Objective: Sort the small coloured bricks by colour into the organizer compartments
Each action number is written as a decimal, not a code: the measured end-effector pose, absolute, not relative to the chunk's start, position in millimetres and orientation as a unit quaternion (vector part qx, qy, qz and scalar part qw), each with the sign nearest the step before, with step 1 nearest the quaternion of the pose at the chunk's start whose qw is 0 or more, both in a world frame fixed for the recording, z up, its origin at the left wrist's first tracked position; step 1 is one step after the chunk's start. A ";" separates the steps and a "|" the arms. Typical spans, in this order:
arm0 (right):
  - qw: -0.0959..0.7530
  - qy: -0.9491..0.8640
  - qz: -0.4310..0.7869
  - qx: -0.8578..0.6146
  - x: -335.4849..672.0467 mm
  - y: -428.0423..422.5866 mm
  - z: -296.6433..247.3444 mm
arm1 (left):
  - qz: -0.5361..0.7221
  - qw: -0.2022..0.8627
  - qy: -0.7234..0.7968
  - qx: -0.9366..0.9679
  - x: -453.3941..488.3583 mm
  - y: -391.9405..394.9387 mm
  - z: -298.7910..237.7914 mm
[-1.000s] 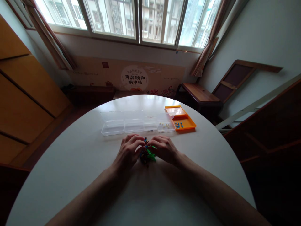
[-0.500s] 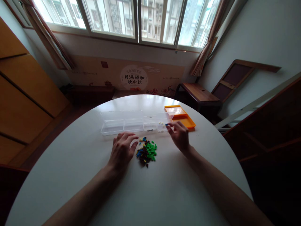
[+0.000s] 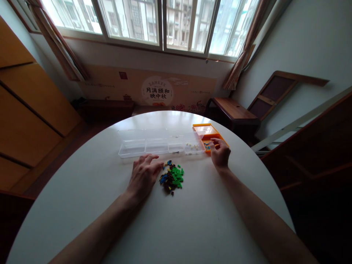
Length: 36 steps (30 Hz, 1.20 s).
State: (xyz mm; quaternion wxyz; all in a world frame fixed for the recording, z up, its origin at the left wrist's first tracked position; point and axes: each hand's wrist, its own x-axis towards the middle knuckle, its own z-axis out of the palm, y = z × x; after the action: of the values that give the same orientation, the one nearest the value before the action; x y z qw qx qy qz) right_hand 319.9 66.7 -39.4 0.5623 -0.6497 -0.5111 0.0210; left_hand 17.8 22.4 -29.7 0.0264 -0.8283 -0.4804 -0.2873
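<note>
My left hand [image 3: 143, 175] rests palm down on the table, fingers loosely spread, its fingertips at the left edge of a pile of small building bricks [image 3: 176, 176]. Green, dark brown, blue and yellow bricks make up the pile. Over the orange box [image 3: 224, 142] is my right hand [image 3: 220, 153], thumb and forefinger slightly apart with no brick visible between them. Small blue bricks [image 3: 207, 147] lie in the box just left of those fingertips. Beside it, a clear compartment box [image 3: 132, 155] has several pale bricks [image 3: 191, 146] in its rightmost compartment.
The clear box's raised lid [image 3: 143, 134] stands along its far side. Everything lies on a round white table [image 3: 176, 223]. Beyond the table's far right edge stands a wooden chair [image 3: 233, 108]; a window and a printed banner [image 3: 110, 80] are at the back.
My right hand has moved right, from the clear box to the orange box. The blue brick it pinched no longer shows in its fingers. My left fingers have stretched slightly toward the pile.
</note>
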 end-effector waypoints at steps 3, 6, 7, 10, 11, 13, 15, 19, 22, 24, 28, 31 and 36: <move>0.555 -0.539 0.015 -0.633 311.8 62.8 -38.0 | -0.288 0.028 -0.487 -0.824 18.3 21.9 -28.8; 0.549 -0.567 0.005 -0.614 302.7 58.4 -35.2 | -0.288 0.031 -0.484 -0.826 18.7 21.7 -28.5; 0.546 -0.577 0.002 -0.607 299.4 56.9 -34.1 | -0.288 0.031 -0.480 -0.828 18.7 21.7 -28.3; 0.536 -0.601 0.000 -0.593 289.7 52.2 -30.9 | -0.288 0.031 -0.469 -0.834 18.9 21.4 -27.0; 0.534 -0.607 0.001 -0.588 286.8 50.7 -30.0 | -0.287 0.032 -0.468 -0.835 19.1 21.2 -26.2; 0.531 -0.618 0.005 -0.580 281.2 47.4 -28.6 | -0.286 0.033 -0.466 -0.837 19.7 20.6 -24.4; 0.526 -0.628 0.012 -0.573 276.2 43.8 -27.2 | -0.283 0.030 -0.467 -0.837 20.1 20.2 -22.7; 0.513 -0.662 0.043 -0.545 265.9 36.7 -24.4 | -0.279 0.018 -0.468 -0.838 20.2 20.1 -21.2; 0.490 -0.699 0.087 -0.513 256.6 31.7 -23.1 | -0.291 0.022 -0.461 -0.838 20.8 19.6 -19.9; 0.471 -0.723 0.126 -0.490 249.3 28.5 -22.6 | -0.314 0.034 -0.448 -0.836 22.0 18.5 -17.9; 0.438 -0.755 0.210 -0.440 235.4 22.0 -20.3 | -0.367 0.062 -0.409 -0.833 25.7 15.3 -13.0; 0.428 -0.763 0.263 -0.407 228.8 18.2 -17.4 | -0.390 0.071 -0.388 -0.832 28.0 12.9 -11.1; 0.429 -0.753 0.325 -0.378 225.8 16.4 -16.3 | -0.394 0.069 -0.380 -0.834 29.8 11.7 -12.2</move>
State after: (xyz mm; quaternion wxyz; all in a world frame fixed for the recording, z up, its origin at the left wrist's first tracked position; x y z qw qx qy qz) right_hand 225.8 16.4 -16.3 0.4291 -0.3780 -0.7531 0.3254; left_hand 29.8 11.7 -12.2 0.0690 -0.8340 -0.3805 -0.3936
